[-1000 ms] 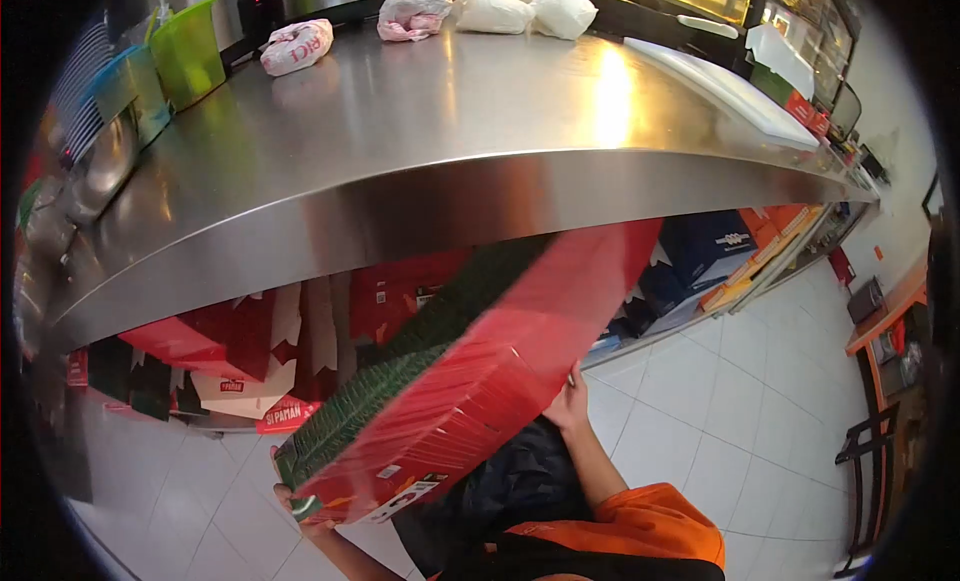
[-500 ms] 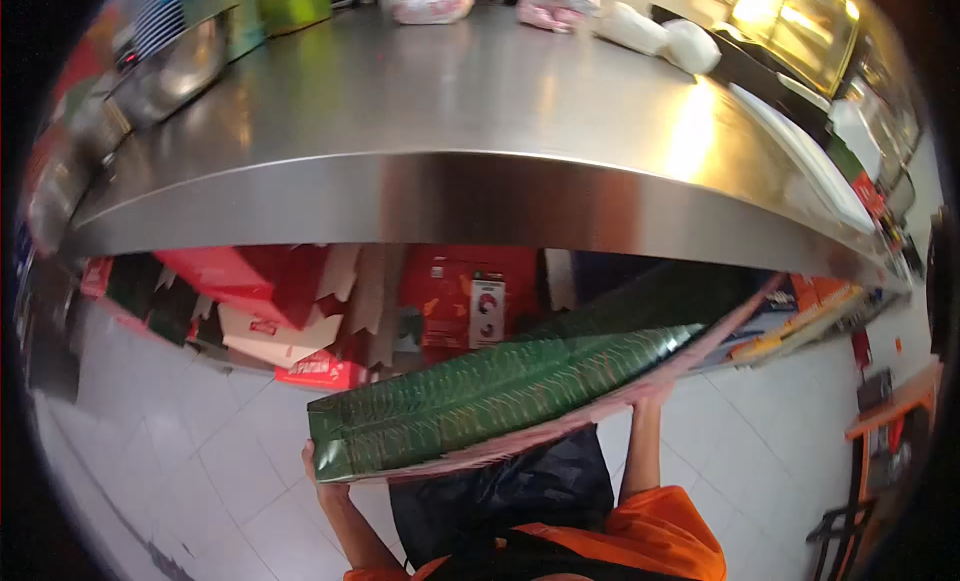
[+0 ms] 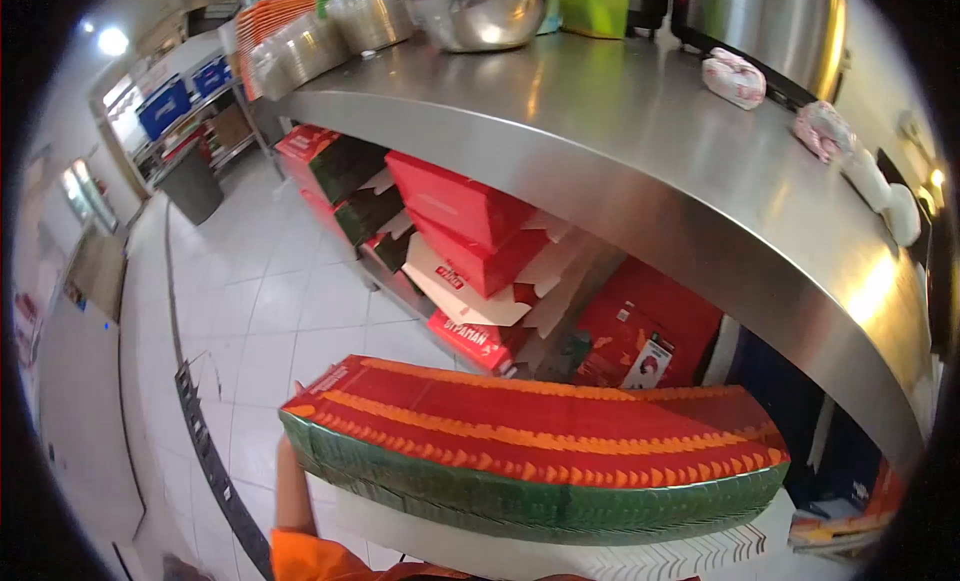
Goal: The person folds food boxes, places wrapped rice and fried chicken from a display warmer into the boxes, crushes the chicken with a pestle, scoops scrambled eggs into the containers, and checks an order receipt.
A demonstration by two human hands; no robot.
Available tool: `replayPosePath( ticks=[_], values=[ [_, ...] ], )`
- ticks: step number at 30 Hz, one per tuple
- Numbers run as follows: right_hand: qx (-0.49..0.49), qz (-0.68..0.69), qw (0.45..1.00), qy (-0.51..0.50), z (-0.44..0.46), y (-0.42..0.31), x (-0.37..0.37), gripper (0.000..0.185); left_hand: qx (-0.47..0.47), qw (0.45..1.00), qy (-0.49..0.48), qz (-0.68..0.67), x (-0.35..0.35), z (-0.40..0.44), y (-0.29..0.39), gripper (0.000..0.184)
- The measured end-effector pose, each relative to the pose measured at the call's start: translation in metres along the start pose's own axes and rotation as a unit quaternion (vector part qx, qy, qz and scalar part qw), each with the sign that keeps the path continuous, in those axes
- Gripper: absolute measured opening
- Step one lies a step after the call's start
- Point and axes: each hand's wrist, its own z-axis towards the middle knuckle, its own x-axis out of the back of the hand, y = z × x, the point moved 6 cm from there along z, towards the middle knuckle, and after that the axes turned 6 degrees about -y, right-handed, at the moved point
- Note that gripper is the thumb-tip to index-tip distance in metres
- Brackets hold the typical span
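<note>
A thick stack of flattened cardboard boxes (image 3: 540,436), red and orange on top with green edges, is held in front of my body below the steel counter. White layers show under its near side. My left hand (image 3: 287,453) supports the stack's left end; most of its fingers are hidden behind the cardboard. My right hand is out of sight, and the right end of the stack lies near the shelf under the counter.
The steel counter (image 3: 600,106) curves across the upper right, bearing a metal bowl (image 3: 482,19) and plastic-wrapped bundles (image 3: 735,78). Red boxes (image 3: 455,201) fill the shelf beneath. White floor tiles (image 3: 320,281) extend left toward a grey bin (image 3: 190,186).
My view has turned left. The stack has rolled from showing its green side to showing its red and orange top. My right hand has dropped out of view.
</note>
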Motion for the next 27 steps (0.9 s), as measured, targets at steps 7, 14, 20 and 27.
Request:
replayPosePath(
  ticks=[7,14,20,27],
  values=[
    [-0.091,-0.054,0.987,-0.122,0.020,0.020,-0.088,0.064,0.266,0.944,0.181,0.073,0.052,-0.057,0.074,0.051],
    [-0.187,-0.091,0.949,-0.237,-0.015,0.001,-0.227,0.064,0.299,0.937,0.181,-0.004,0.039,-0.053,0.094,0.046],
    [-0.224,-0.122,0.919,-0.302,-0.064,-0.036,-0.338,0.064,0.291,0.908,0.299,-0.022,0.012,-0.182,0.179,0.045],
    [-0.191,-0.126,0.912,-0.342,-0.111,-0.113,-0.473,0.064,0.167,0.919,0.357,0.001,-0.037,-0.384,0.386,0.050]
  ],
)
